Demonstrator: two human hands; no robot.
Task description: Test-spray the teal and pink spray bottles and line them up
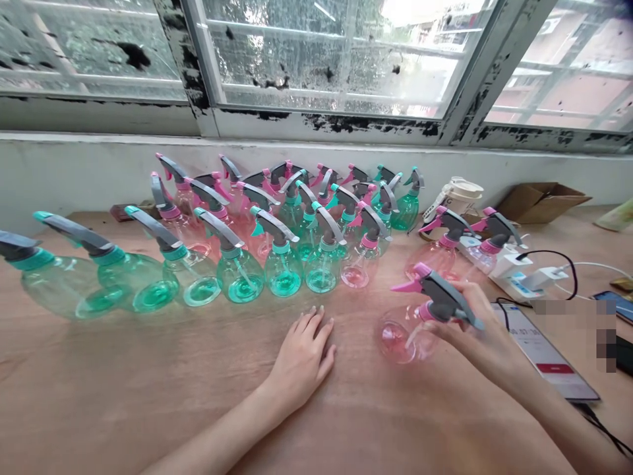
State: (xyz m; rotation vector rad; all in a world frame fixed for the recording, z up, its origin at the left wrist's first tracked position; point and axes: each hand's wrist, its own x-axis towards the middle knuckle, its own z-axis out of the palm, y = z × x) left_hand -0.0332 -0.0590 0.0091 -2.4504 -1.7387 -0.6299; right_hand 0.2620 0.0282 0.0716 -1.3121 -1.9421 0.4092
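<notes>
My right hand (pixel 469 316) is closed around the neck of a clear pink spray bottle (pixel 398 336) with a grey and pink trigger head. The bottle tilts, its base toward the left; whether it touches the table I cannot tell. My left hand (pixel 306 353) lies flat on the wooden table (pixel 163 389), fingers stretched out and nothing in them. Just beyond its fingertips stand a green spray bottle (pixel 322 270) and a pink spray bottle (pixel 359 267), part of a front row. Two more pink spray bottles (pixel 435 254) stand behind my right hand.
Several green and pink spray bottles (pixel 198 224) crowd toward the window wall. At right are a power strip (pixel 514 280) with chargers and cables, a tablet (pixel 548 356), a phone (pixel 616 305), a lidded cup (pixel 457 191) and an open cardboard box (pixel 539 201).
</notes>
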